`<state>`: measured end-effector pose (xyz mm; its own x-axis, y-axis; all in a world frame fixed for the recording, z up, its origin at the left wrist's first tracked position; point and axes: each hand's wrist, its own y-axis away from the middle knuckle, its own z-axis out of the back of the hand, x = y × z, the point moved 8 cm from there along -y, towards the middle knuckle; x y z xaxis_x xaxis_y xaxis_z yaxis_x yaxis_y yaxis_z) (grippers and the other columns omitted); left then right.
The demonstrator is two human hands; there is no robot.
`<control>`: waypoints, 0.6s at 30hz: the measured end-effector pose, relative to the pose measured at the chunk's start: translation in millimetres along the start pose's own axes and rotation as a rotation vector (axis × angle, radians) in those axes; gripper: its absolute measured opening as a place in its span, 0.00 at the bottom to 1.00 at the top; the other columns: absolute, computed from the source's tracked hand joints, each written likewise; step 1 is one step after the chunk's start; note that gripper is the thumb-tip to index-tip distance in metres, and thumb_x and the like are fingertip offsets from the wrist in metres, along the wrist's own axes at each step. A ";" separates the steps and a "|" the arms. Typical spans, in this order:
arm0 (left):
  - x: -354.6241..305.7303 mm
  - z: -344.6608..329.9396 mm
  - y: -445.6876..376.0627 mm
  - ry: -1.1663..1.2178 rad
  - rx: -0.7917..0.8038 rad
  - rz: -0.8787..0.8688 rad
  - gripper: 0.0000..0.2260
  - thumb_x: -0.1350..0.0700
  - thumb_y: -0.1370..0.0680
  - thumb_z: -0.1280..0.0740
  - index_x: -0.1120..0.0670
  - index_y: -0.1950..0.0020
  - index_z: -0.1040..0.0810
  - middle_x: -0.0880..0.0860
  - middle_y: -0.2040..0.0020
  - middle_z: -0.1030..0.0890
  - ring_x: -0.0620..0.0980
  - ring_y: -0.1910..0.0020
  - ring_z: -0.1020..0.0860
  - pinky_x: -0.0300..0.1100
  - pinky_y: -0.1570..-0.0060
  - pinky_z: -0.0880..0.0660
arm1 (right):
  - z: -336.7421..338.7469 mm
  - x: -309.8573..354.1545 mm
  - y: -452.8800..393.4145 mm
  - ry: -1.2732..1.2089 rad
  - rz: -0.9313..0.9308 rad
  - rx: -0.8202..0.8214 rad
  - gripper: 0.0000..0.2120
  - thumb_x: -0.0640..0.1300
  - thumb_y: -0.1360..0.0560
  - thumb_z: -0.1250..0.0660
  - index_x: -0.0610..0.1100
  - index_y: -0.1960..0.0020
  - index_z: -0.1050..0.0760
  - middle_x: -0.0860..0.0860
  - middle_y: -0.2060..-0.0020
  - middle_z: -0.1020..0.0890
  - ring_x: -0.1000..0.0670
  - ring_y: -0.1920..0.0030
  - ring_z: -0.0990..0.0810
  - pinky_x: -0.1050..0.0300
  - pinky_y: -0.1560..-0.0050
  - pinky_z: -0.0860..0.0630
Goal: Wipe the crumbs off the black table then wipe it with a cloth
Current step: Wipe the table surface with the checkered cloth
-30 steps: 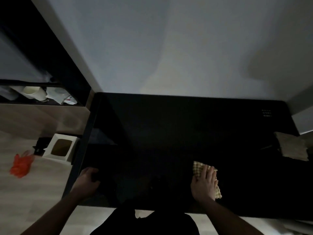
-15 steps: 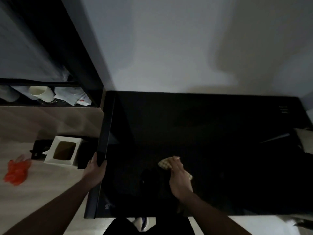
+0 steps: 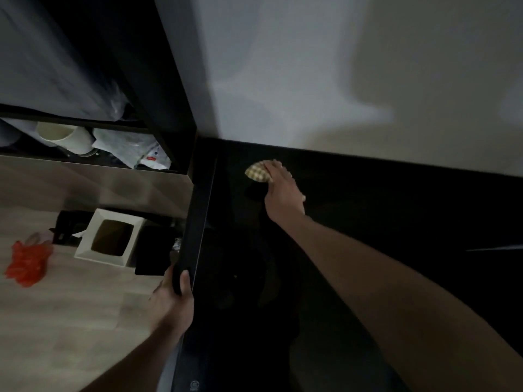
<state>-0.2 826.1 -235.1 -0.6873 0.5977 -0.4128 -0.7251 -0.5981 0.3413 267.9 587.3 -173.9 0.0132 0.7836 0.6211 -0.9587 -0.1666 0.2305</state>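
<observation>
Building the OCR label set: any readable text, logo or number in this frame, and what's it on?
Nothing is legible.
Packet on the shelf: a small red label with marks, too blurred to read.
Black table, near edge: a small pale round mark, maybe a logo, too small to read.
Checked cloth, white box, orange bag: no text visible.
</observation>
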 end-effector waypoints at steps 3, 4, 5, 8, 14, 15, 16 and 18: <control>3.2 -1.3 -3.6 0.001 -0.025 -0.011 0.20 0.39 0.19 0.49 0.43 0.30 0.31 0.55 0.52 0.15 0.60 0.55 0.17 0.52 0.57 0.19 | -25.9 20.4 -40.4 0.131 0.083 0.025 0.30 0.38 0.21 0.39 0.49 0.19 0.37 0.48 0.18 0.39 0.42 0.17 0.44 0.39 0.19 0.46; 1.1 -1.8 -4.2 0.015 -0.023 -0.026 0.20 0.40 0.19 0.48 0.43 0.30 0.31 0.54 0.53 0.15 0.58 0.56 0.16 0.50 0.58 0.19 | -40.6 22.3 -48.8 0.184 0.097 0.050 0.30 0.40 0.20 0.39 0.50 0.19 0.38 0.49 0.17 0.41 0.42 0.17 0.47 0.37 0.19 0.50; -2.2 -0.3 -2.7 0.025 -0.027 -0.038 0.18 0.42 0.18 0.47 0.44 0.31 0.31 0.53 0.55 0.15 0.57 0.58 0.17 0.49 0.60 0.20 | -54.0 22.7 -50.5 0.238 0.106 0.073 0.30 0.42 0.19 0.40 0.50 0.18 0.39 0.49 0.16 0.44 0.41 0.16 0.51 0.36 0.18 0.54; -6.4 1.7 -4.6 0.021 -0.034 -0.060 0.14 0.47 0.17 0.44 0.44 0.32 0.29 0.52 0.59 0.16 0.53 0.63 0.19 0.41 0.67 0.28 | -84.0 28.8 -29.0 0.319 0.210 0.068 0.29 0.45 0.18 0.42 0.50 0.17 0.41 0.49 0.15 0.49 0.40 0.16 0.55 0.35 0.19 0.56; -9.5 7.5 -1.6 0.027 -0.031 -0.061 0.15 0.48 0.17 0.44 0.45 0.31 0.28 0.56 0.56 0.15 0.61 0.59 0.17 0.43 0.64 0.29 | -115.1 36.8 103.3 0.339 0.508 0.248 0.31 0.42 0.19 0.42 0.49 0.17 0.43 0.50 0.15 0.49 0.44 0.16 0.58 0.40 0.17 0.59; -10.3 8.0 -1.3 0.033 -0.025 -0.060 0.15 0.47 0.17 0.45 0.45 0.31 0.28 0.56 0.56 0.15 0.61 0.58 0.17 0.44 0.64 0.29 | -116.2 31.3 127.7 0.342 0.528 0.270 0.32 0.42 0.19 0.42 0.49 0.16 0.44 0.50 0.15 0.51 0.45 0.16 0.60 0.40 0.17 0.60; -9.9 8.3 -0.9 0.042 -0.020 -0.056 0.15 0.47 0.17 0.45 0.44 0.31 0.29 0.56 0.55 0.15 0.61 0.58 0.17 0.44 0.64 0.29 | -115.8 26.0 150.8 0.326 0.540 0.292 0.32 0.42 0.19 0.41 0.49 0.16 0.45 0.51 0.15 0.52 0.45 0.16 0.61 0.42 0.17 0.61; -8.0 7.2 -0.2 0.064 -0.008 -0.047 0.16 0.45 0.17 0.46 0.44 0.31 0.30 0.56 0.55 0.15 0.61 0.57 0.17 0.45 0.63 0.26 | -117.0 13.8 192.8 0.246 0.532 0.364 0.31 0.41 0.17 0.42 0.49 0.16 0.45 0.52 0.15 0.50 0.48 0.16 0.62 0.45 0.17 0.63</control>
<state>5.1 825.3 -225.8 -0.6485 0.5897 -0.4813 -0.7556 -0.5749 0.3139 50.0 636.0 -208.5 -0.5386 0.6457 0.5413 -0.6600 -0.7227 0.2052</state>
